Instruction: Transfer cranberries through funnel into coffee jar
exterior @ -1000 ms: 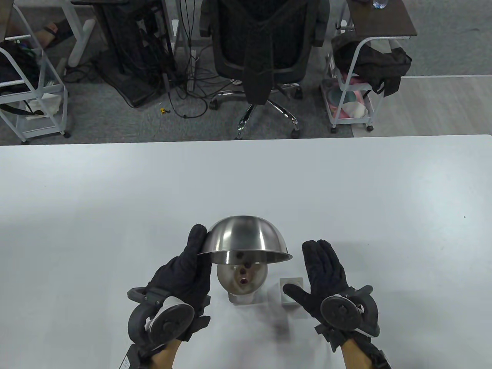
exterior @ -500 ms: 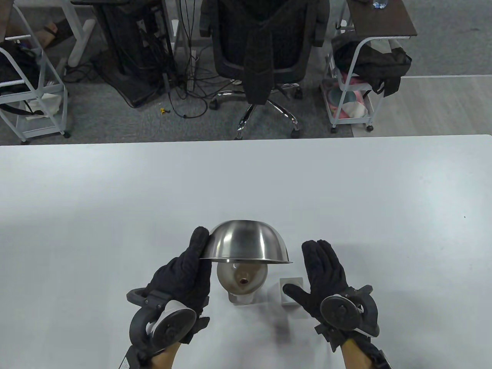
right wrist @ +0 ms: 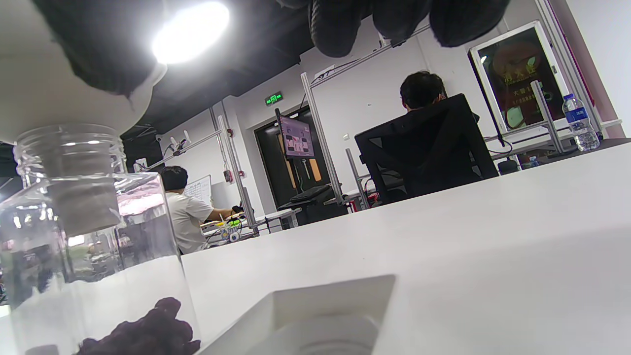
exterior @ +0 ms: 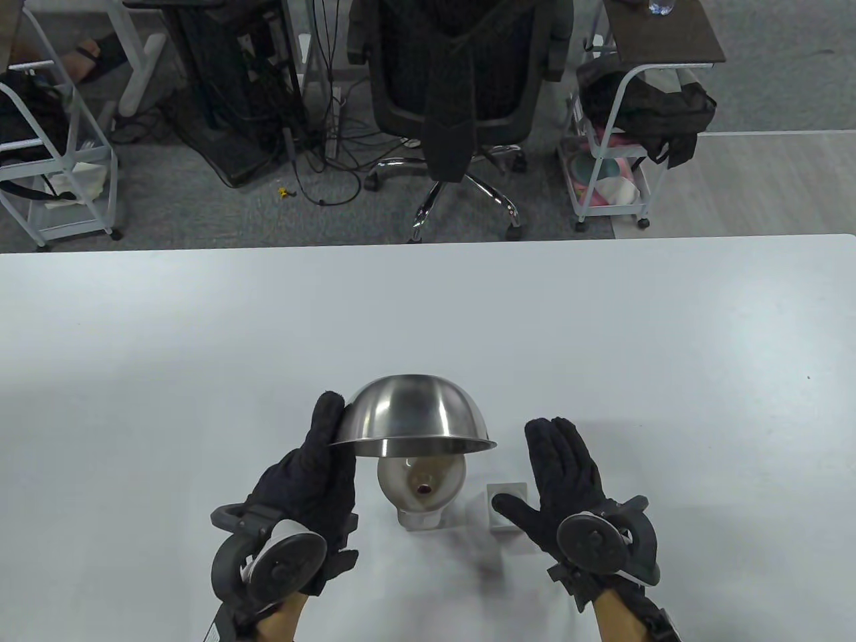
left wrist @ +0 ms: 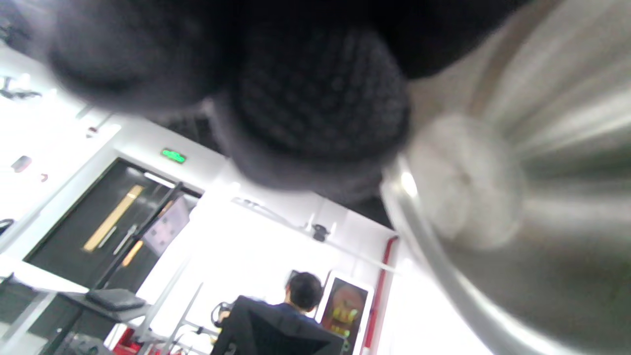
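**Bowl upended above the funnel, cranberries in the jar**

While the left hand (exterior: 304, 491) grips the steel bowl (exterior: 414, 418) at its left rim, fingers up along the outside wall, the bowl hangs tipped over with its mouth facing down above the funnel (exterior: 421, 478). In the left wrist view the gloved fingertips (left wrist: 315, 103) press against the bowl's shiny side (left wrist: 542, 172), filling most of the frame.

Seen from the table view, the funnel sits in the neck of the coffee jar (exterior: 420, 516), which stands on the white bench (exterior: 200, 348) near its front edge, directly under the bowl. A dark red spot shows in the funnel's throat. From the right wrist view the jar (right wrist: 93, 256) is clear, with the funnel's spout reaching down inside its threaded neck, and a small heap of dark cranberries (right wrist: 148, 330) lies on its bottom.

The right hand (exterior: 558, 478) is spread flat and wide, palm down, holding nothing, just right of the jar. A small white square lid (exterior: 508, 511) lies on the bench beneath its thumb; whether the thumb touches it cannot be told.
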The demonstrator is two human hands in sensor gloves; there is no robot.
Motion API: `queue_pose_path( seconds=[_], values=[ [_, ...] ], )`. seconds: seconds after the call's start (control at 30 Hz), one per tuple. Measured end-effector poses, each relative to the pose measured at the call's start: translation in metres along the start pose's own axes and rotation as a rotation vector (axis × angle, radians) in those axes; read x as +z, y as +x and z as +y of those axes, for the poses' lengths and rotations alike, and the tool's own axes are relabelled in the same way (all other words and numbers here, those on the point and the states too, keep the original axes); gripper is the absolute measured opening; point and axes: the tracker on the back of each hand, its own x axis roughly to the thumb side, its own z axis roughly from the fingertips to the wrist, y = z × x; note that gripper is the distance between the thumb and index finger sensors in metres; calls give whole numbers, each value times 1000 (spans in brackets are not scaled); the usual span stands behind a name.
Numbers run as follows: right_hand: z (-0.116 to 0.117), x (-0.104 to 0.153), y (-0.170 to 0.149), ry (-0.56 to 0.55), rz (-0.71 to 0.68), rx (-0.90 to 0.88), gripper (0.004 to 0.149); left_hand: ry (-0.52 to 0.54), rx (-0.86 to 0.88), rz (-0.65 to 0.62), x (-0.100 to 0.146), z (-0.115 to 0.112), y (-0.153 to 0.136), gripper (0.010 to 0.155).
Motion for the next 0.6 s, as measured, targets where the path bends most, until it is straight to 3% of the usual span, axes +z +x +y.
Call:
queue_pose_path(
  seconds=[0.6],
  values=[
    [1, -1, 0, 9, 5, -3, 100, -68, 96, 346, -1, -21, -93, 41]
  ],
)
